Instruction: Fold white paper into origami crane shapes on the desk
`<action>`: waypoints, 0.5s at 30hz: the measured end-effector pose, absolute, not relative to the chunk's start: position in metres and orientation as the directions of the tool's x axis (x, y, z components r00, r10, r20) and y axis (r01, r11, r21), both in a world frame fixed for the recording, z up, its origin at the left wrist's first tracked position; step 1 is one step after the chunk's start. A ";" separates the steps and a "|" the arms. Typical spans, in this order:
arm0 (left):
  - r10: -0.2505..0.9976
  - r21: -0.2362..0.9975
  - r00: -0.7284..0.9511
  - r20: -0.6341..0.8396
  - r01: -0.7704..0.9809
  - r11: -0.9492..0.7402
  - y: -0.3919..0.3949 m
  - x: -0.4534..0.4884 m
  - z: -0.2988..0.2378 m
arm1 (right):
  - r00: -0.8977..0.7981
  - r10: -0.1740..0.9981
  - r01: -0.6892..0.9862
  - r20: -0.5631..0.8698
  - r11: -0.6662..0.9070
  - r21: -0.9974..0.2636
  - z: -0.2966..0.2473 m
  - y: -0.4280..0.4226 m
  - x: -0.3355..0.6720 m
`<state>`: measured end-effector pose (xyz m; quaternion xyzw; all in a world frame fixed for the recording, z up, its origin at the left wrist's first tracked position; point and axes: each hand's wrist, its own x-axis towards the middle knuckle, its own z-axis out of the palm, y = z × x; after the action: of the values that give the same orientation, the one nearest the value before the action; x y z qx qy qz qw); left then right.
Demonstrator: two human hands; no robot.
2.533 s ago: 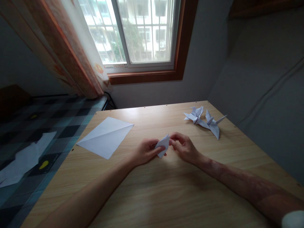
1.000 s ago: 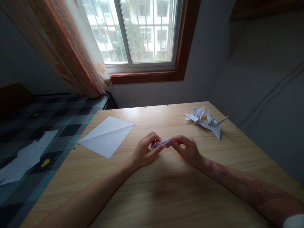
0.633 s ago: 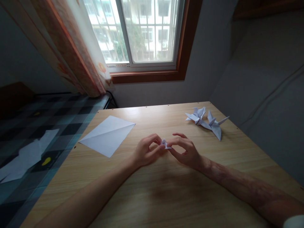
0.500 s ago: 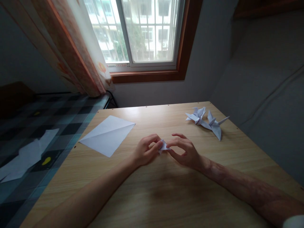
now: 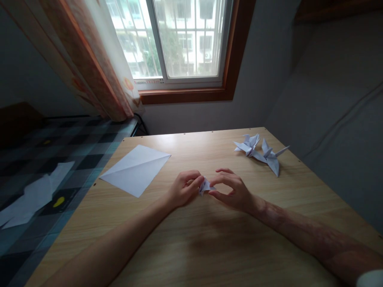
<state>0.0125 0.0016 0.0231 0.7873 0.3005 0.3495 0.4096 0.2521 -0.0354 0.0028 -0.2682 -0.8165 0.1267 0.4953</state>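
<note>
My left hand (image 5: 184, 189) and my right hand (image 5: 231, 191) meet over the middle of the wooden table (image 5: 209, 247). Both pinch a small folded piece of white paper (image 5: 205, 185) between thumb and fingers, low over the tabletop. Most of the piece is hidden by my fingers. My right index finger arches above it.
A creased white square sheet (image 5: 136, 169) lies at the left of the table. Two folded paper cranes (image 5: 260, 152) sit at the far right. To the left, a checked cloth surface holds loose white paper (image 5: 32, 195). A window and a curtain stand behind the table.
The folded paper stood upright between my hands, was tilted flat, and is now bunched small between my fingertips. Both hands have sunk slightly toward the table.
</note>
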 end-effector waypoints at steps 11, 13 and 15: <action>0.768 0.921 0.583 0.265 0.084 -0.382 0.005 0.013 0.020 | -0.250 0.772 0.251 0.584 0.635 -0.731 -0.001 -0.036 0.248; 0.781 0.936 0.568 0.259 0.053 -0.349 0.006 0.013 0.019 | -0.230 0.813 0.220 0.535 0.579 -0.785 -0.002 -0.037 0.248; 0.794 0.941 0.549 0.261 0.040 -0.336 0.006 0.013 0.018 | -0.209 0.826 0.193 0.524 0.560 -0.806 -0.003 -0.037 0.248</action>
<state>0.0132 0.0057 0.0178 0.7247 0.2877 0.3779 0.4992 0.2480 -0.0374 -0.0033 -0.3562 -0.7149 0.3052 0.5185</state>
